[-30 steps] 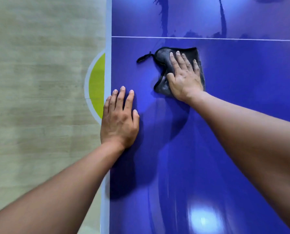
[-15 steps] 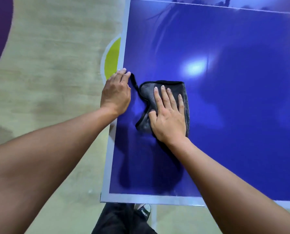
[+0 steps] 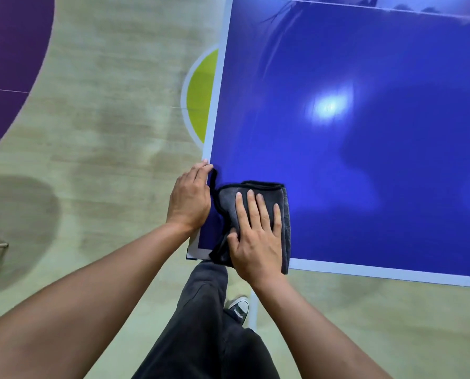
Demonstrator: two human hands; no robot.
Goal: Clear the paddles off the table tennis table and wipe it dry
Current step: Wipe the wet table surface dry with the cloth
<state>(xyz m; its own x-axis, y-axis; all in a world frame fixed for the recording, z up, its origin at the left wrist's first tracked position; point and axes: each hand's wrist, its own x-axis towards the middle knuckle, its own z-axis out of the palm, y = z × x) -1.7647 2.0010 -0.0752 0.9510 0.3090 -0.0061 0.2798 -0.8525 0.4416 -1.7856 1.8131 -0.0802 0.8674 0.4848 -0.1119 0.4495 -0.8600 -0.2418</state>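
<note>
A blue table tennis table point(image 3: 365, 160) with white edge lines fills the right of the view. A folded dark grey cloth point(image 3: 281, 206) lies on its near left corner, its lower edge hanging over the table's near edge. My right hand point(image 3: 255, 236) presses flat on the cloth with straight fingers. My left hand point(image 3: 190, 198) rests on the table's left edge beside the cloth, fingers pointing away from me. No paddle shows in view.
The pale wooden floor point(image 3: 91, 132) left of the table carries a yellow-green circle point(image 3: 201, 97) and a purple arc point(image 3: 12, 72). My dark-trousered legs point(image 3: 206, 324) and a sneaker point(image 3: 239, 307) stand at the near corner, beside a white table leg point(image 3: 253, 310).
My right hand has drawn the cloth toward me, from near the centre line to the near left corner. My left hand has slid back along the left edge with it.
</note>
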